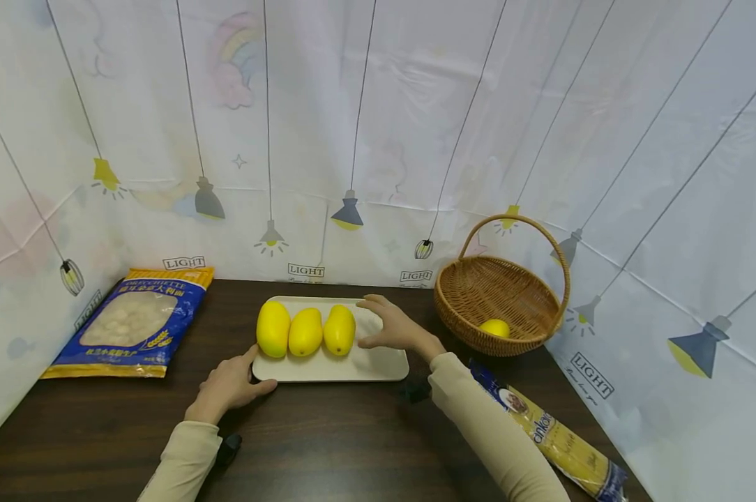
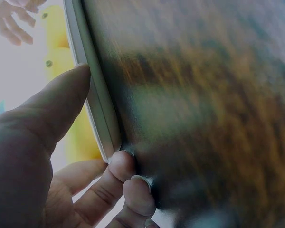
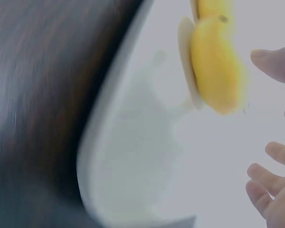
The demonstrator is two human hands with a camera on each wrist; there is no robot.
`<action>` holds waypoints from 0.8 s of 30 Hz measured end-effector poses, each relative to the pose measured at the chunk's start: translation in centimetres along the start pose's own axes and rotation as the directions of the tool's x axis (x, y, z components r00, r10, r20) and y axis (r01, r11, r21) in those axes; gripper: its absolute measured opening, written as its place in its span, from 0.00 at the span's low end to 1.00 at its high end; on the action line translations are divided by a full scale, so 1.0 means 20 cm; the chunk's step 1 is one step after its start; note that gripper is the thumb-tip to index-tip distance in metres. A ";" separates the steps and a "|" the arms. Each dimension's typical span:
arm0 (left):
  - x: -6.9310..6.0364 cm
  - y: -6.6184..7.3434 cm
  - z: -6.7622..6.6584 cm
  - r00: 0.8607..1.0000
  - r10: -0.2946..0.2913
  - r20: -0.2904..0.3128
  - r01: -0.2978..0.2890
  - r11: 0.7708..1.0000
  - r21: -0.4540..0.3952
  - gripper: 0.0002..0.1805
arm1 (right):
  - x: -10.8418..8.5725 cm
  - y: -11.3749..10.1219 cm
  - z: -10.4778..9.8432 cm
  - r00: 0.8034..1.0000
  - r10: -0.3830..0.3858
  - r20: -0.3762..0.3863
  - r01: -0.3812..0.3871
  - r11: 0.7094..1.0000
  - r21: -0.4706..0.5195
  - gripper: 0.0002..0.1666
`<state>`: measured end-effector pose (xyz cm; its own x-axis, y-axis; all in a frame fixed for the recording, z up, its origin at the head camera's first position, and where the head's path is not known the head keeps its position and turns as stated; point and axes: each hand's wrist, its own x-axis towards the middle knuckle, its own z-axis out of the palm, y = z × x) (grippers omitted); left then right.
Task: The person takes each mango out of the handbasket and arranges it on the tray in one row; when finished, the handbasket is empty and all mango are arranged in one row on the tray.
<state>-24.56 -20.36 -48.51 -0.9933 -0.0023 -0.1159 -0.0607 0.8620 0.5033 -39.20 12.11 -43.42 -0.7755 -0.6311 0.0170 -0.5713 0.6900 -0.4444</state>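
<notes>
Three yellow mangoes [image 1: 305, 332] lie side by side on the left and middle of a white rectangular tray [image 1: 378, 366]. My left hand [image 1: 230, 383] holds the tray's near left corner. In the left wrist view its thumb [image 2: 61, 104] lies along the rim, with bent fingertips at the corner. Over the tray's right part hovers my right hand [image 1: 393, 328], fingers spread and nothing in its grasp. It is just right of the rightmost mango [image 1: 339, 330]; in the right wrist view a gap separates its fingers from that mango [image 3: 216, 66].
A wicker basket [image 1: 453, 307] with a tall handle stands at the back right, one yellow fruit [image 1: 496, 328] inside. A long yellow pasta packet [image 1: 556, 439] lies beneath the right forearm's side. At the left lies a blue orecchiette bag [image 1: 133, 324]. A printed curtain [image 1: 328, 139] backs the table.
</notes>
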 end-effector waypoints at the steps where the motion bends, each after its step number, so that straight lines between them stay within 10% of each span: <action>1: 0.00 0.00 0.00 1.000 0.000 0.001 0.000 1.000 0.001 0.52 | -0.02 0.01 -0.03 1.000 0.009 -0.010 -0.009 1.000 -0.008 0.49; 24: 0.01 -0.01 0.01 1.000 0.003 0.005 -0.003 1.000 0.007 0.53 | -0.40 0.36 -0.50 0.967 0.122 -0.222 -0.142 0.987 -0.080 0.44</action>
<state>-24.81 -20.42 -48.72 -0.9929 0.0033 -0.1189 -0.0567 0.8656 0.4975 -39.82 25.63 -37.77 -0.8794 -0.4479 0.1611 -0.4746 0.7988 -0.3696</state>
